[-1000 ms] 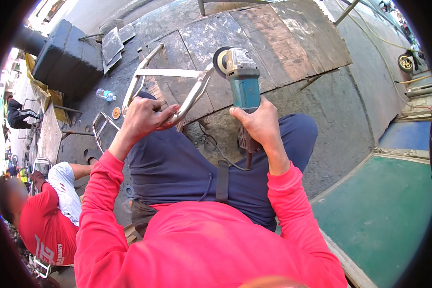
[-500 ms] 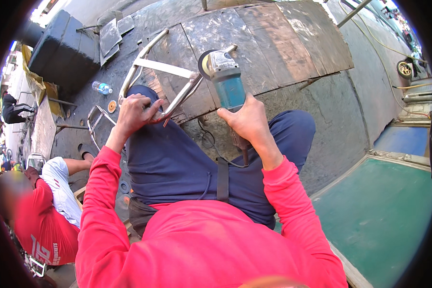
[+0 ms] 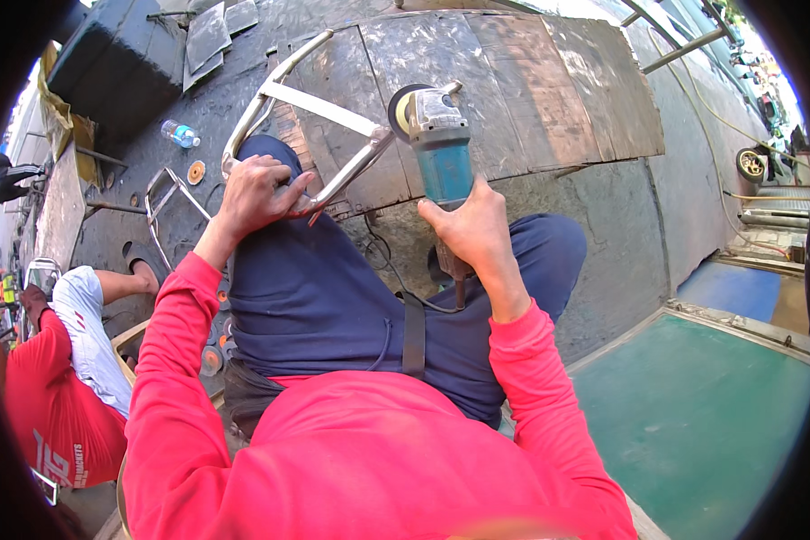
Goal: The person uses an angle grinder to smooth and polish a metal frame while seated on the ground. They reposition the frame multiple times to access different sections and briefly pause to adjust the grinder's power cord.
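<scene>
A bent metal tube frame [image 3: 319,106] with a flat crossbar rests against my left knee. Its near end is in the grip of my left hand [image 3: 259,196], fingers curled over the tube. My right hand [image 3: 473,223] is wrapped round the body of a teal angle grinder [image 3: 445,164]. The grinder's disc [image 3: 408,110], with a yellowish face and dark rim, stands close to the frame's right-hand corner; whether they touch I cannot tell. From the grinder's rear end a black cord [image 3: 423,300] runs across my lap.
Wooden boards [image 3: 504,90] lie ahead. At left are a water bottle [image 3: 181,134], an orange abrasive disc [image 3: 196,173], another metal frame [image 3: 164,200] and a dark box [image 3: 117,67]. A person in a red shirt [image 3: 63,405] sits at lower left; a green panel [image 3: 693,414] lies at right.
The grinder and my right hand sit slightly farther right in the picture, and the disc is a little farther from the frame's corner. My left hand keeps its hold; the view has shifted slightly.
</scene>
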`<state>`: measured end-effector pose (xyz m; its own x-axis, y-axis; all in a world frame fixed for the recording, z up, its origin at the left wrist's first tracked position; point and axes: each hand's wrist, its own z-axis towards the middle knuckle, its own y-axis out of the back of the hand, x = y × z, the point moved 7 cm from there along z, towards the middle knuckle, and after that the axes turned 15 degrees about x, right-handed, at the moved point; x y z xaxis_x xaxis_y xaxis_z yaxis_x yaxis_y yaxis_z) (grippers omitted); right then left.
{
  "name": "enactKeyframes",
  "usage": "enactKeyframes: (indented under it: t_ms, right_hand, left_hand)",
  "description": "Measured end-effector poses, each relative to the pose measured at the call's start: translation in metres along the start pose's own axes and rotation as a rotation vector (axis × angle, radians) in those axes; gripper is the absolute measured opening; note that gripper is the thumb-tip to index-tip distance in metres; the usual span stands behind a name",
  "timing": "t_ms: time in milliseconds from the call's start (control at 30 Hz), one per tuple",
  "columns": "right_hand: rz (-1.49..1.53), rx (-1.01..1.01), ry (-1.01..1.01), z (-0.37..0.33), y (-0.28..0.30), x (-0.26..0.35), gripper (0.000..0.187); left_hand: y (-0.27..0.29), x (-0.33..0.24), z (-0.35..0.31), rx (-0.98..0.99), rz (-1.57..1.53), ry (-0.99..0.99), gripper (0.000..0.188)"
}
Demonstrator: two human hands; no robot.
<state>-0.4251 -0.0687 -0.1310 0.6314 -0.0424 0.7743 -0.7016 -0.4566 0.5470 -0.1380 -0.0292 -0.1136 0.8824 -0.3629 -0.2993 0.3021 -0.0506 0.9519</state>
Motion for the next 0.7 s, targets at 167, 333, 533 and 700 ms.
enactKeyframes:
  t_ms: [167,333,533,700]
  right_hand:
    - [-0.081,0.009,-0.001,0.0040,-0.0002,-0.0004,0.058]
    - [-0.090,0.035,-0.035,0.0063,-0.0011,0.0006,0.060]
    - [-0.078,0.042,-0.055,0.0081,-0.0015,0.0057,0.059]
    - [-0.082,0.039,-0.040,0.0099,-0.0020,0.0086,0.059]
  left_hand:
    - [-0.0010,0.0003,0.0003,0.022,0.016,0.021,0.044]
    - [-0.0038,0.0005,0.0007,0.037,0.012,0.005,0.045]
    - [-0.0086,0.0027,-0.0011,0.037,0.001,-0.013,0.044]
    - [-0.0095,0.0010,-0.0018,0.015,-0.006,-0.030,0.042]
